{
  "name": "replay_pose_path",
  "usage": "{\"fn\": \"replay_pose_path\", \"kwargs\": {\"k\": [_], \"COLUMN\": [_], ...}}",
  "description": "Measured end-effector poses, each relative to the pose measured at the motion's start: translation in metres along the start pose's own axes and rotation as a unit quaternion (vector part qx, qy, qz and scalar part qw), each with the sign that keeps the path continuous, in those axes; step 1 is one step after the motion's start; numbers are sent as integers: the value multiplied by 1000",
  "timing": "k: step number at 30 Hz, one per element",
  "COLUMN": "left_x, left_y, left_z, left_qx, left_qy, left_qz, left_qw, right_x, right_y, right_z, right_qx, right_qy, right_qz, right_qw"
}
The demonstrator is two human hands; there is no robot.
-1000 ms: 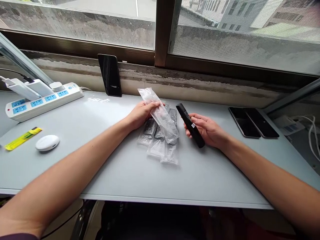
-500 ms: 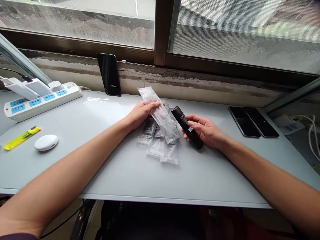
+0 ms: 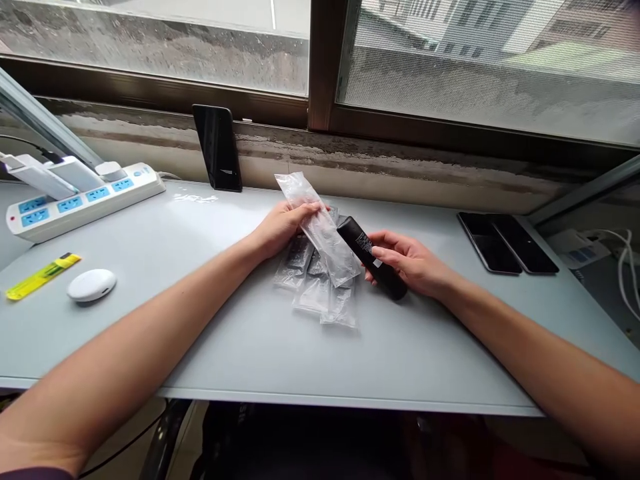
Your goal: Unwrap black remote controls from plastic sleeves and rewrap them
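A clear plastic bag [image 3: 327, 243], seemingly with nothing in it, is pinched in my left hand [image 3: 287, 227], thumb on top. My right hand [image 3: 407, 260] grips a slim black remote control [image 3: 373, 260], with printed text and a small white label facing up. The remote's upper end comes close to the bag; whether they touch I cannot tell. Under both lie several bagged dark items [image 3: 315, 280] in clear plastic, overlapping on the grey desk [image 3: 280, 360]. The held bag and my left hand hide part of that pile.
At the left are a white power strip [image 3: 90, 200] with chargers, a yellow packet [image 3: 43, 277] and a white oval case [image 3: 92, 285]. One black phone [image 3: 217, 148] leans on the wall under the window. Two dark phones [image 3: 507, 243] lie at the right, near white cables [image 3: 627, 267].
The upper end of the remote has tipped slightly left and down toward the bag. My left hand and the bag are nearly unmoved.
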State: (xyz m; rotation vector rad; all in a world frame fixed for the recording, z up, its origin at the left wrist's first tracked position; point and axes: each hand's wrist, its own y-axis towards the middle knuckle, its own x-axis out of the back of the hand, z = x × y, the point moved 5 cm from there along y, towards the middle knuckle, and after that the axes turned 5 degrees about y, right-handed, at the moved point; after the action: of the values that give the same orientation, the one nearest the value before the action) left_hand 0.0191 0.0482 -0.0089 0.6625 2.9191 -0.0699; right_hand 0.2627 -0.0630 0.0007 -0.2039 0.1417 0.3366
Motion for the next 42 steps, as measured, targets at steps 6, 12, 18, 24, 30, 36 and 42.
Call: {"fn": "replay_pose_path", "kwargs": {"k": [6, 12, 18, 24, 30, 36, 42], "left_x": [0, 0, -1, -2, -1, 0, 0], "left_y": [0, 0, -1, -2, -1, 0, 0], "left_z": [0, 1, -3, -3, -3, -1, -2], "left_qx": [1, 4, 5, 8, 11, 13, 7], "left_qy": [-5, -1, -5, -12, -12, -4, -5], "left_qz": [0, 1, -2, -4, -2, -6, -7], "left_qw": [1000, 1000, 1000, 1000, 1000, 1000, 1000], "right_x": [1, 2, 9, 13, 15, 14, 15], "right_y": [0, 0, 4, 4, 4, 6, 7], "right_z": [-1, -1, 2, 1, 1, 2, 1], "right_qx": [3, -11, -13, -23, -19, -1, 4], "right_qy": [-1, 17, 84, 107, 106, 109, 116], "right_qz": [1, -10, -44, -59, -66, -67, -60], "right_qw": [1000, 1000, 995, 992, 992, 992, 991]}}
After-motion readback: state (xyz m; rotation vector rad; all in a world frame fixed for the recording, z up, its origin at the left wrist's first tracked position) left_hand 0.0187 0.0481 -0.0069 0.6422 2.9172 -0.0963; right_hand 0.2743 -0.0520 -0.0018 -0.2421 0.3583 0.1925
